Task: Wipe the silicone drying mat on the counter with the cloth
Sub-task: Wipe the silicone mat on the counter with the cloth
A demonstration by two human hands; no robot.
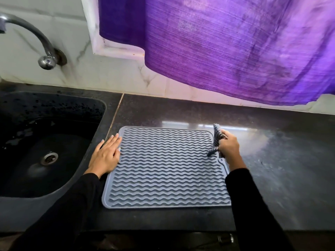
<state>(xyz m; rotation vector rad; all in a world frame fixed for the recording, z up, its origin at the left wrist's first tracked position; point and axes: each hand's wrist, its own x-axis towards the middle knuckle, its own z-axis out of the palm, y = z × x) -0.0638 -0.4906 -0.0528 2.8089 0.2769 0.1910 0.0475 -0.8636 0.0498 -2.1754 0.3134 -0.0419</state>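
A grey silicone drying mat (pixel 165 167) with wavy ridges lies flat on the dark counter (pixel 272 169). My left hand (pixel 107 154) rests flat with fingers spread on the mat's left edge, near its far corner. My right hand (pixel 229 146) is closed around a dark striped cloth (pixel 216 138) at the mat's right edge. One end of the cloth sticks up above my fist. The other end hangs down and touches the ridges near the far right corner.
A black sink (pixel 41 142) with a drain and water drops sits left of the mat. A chrome tap (pixel 45 51) juts from the tiled wall. A purple curtain (pixel 226 42) hangs over the counter's back. The counter's front edge runs below the mat.
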